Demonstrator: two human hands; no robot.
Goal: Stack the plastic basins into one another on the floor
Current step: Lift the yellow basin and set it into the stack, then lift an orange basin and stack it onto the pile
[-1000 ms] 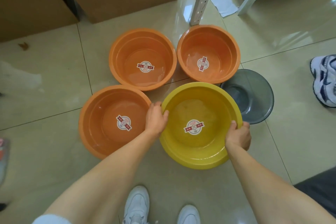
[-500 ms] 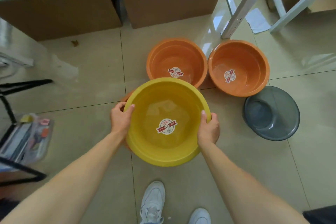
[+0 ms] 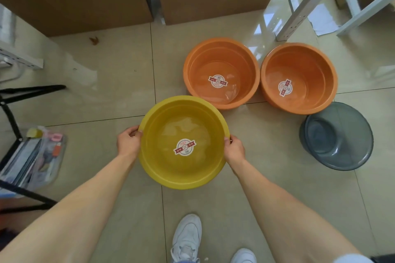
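My two hands hold a yellow basin [image 3: 181,121] by its rim, level and mouth up, in the middle of the head view. My left hand [image 3: 128,142] grips the left rim and my right hand [image 3: 234,149] grips the right rim. A round sticker lies on its bottom. Two orange basins stand side by side on the floor beyond it, one [image 3: 221,60] just behind and another [image 3: 299,64] further right. A smaller grey translucent basin [image 3: 342,141] sits on the floor at the right. Whatever is under the yellow basin is hidden.
Cardboard boxes [image 3: 74,0] line the back under a shelf. White metal frame legs [image 3: 299,13] stand at the back right beside a sheet of paper [image 3: 322,19]. Black stand legs [image 3: 12,117] and a clear pouch [image 3: 38,156] lie at the left. My shoes [image 3: 188,239] are below.
Both hands carried the yellow basin to the left, over the near-left orange basin, which no longer shows. The grey basin, partly covered before, is now fully exposed.
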